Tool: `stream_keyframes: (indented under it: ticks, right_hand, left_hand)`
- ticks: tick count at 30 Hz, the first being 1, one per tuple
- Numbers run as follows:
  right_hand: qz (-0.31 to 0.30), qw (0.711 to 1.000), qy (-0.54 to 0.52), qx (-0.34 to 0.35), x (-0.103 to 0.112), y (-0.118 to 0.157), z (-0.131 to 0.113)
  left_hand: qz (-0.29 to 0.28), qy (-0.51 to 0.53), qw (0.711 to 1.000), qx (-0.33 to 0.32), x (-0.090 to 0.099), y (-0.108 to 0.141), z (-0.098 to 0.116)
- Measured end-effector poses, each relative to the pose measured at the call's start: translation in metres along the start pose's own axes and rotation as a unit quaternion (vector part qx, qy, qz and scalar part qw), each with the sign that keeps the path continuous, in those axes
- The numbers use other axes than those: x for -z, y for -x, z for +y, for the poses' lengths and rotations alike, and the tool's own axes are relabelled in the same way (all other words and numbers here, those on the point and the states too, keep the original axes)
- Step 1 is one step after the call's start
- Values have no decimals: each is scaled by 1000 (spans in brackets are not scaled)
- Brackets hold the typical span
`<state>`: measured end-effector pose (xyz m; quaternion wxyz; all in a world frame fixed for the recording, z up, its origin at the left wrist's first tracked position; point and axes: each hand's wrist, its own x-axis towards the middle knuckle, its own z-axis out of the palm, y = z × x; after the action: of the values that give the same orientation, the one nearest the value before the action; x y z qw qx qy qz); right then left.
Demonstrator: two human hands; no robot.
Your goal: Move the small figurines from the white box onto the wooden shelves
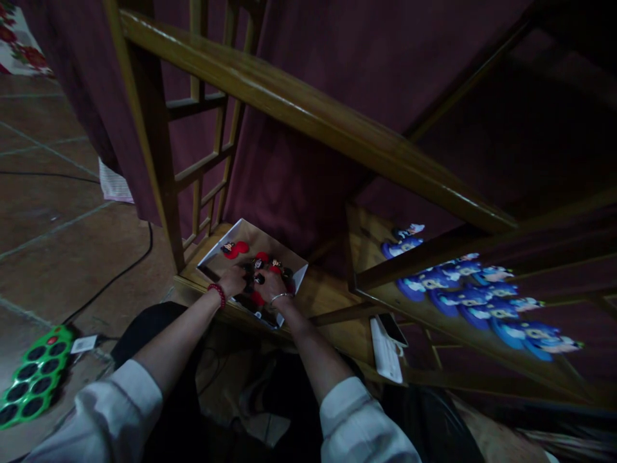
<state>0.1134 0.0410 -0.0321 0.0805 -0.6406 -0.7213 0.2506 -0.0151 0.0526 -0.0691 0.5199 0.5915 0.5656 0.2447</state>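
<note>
A shallow white-edged box point(263, 235) stands on the low wooden shelf and holds several small red and black figures point(235, 249). My left hand point(232, 281), with a red bead bracelet at the wrist, reaches into its left part and touches the dark figures in the middle. My right hand point(270, 287), wearing a silver bracelet, is close beside it, over the same dark and red pieces. The fingers of both hands are small and dim, so what they grip, if anything, cannot be made out.
Several blue figures point(467, 297) stand on a wooden shelf point(361, 247) at the right. A white cloth-like item point(385, 350) and a phone point(393, 329) lie nearer. A wooden beam point(308, 109) crosses above. A green power strip point(38, 373) and cable are on the floor.
</note>
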Motion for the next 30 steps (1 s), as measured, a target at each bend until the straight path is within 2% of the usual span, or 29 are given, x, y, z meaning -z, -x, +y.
stream_keyframes:
  ticks: [3, 8, 14, 19, 22, 25, 30]
  right_hand:
    - [3, 1000, 8, -1, -1, 0, 0]
    - [-4, 1000, 18, 11, -4, 1, 1]
    - [2, 999, 31, 12, -11, 1, 3]
    - [-9, 996, 83, 40, -20, -1, -3]
    - [-11, 993, 106, 54, -23, -2, -6]
    - [-19, 991, 113, 66, -23, -3, -8]
    - [-30, 987, 124, 93, -19, -3, -11]
  left_hand:
    - [15, -79, 997, 11, 0, 1, 5]
    - [17, -168, 985, -15, 0, 7, 10]
    - [10, -202, 978, -38, 1, 12, 12]
    - [-1, -312, 949, -54, 6, 16, 10]
    - [-8, -337, 939, -68, 9, 16, 7]
    - [-19, -338, 940, -41, 14, 18, 6]
    - [-5, -357, 934, 4, 19, 23, 11]
